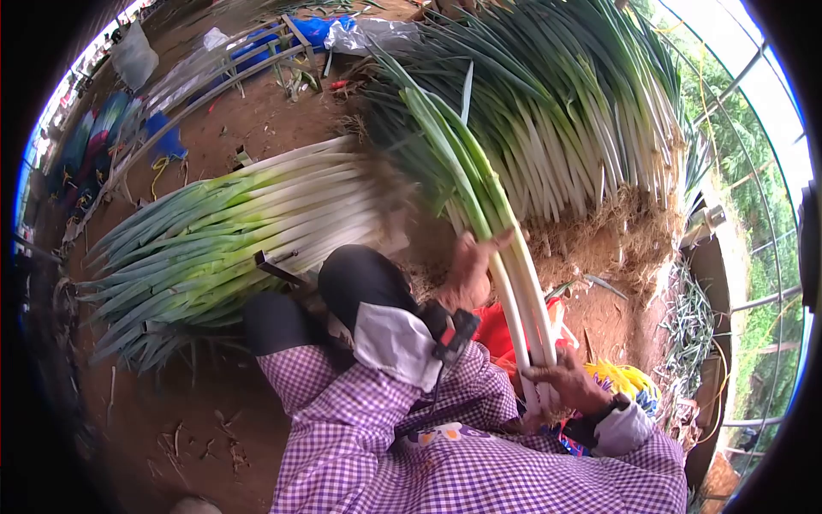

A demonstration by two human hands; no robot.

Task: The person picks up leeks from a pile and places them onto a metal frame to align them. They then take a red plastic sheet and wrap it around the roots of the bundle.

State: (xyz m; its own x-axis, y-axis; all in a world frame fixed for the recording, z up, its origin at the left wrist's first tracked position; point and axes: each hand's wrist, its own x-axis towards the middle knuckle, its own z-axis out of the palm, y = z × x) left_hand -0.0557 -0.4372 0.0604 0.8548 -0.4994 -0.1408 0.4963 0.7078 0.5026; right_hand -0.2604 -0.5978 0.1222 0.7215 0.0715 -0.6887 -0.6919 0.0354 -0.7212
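A few long green onions lie slantwise across the lap, leaves toward the top and root ends low. My left hand is closed around their stalks where green turns to white. Near the root ends, my right hand grips the white stalks. To the left, a laid-out pile of green onions has its leaves pointing left and white ends right. Beyond my hands, a large dense stack of green onions leans with its roots toward me.
A red plastic bag and yellow strings are beside the lap. A bamboo frame and blue plastic lie at upper left. Leaf scraps line the right edge beside a metal-framed opening.
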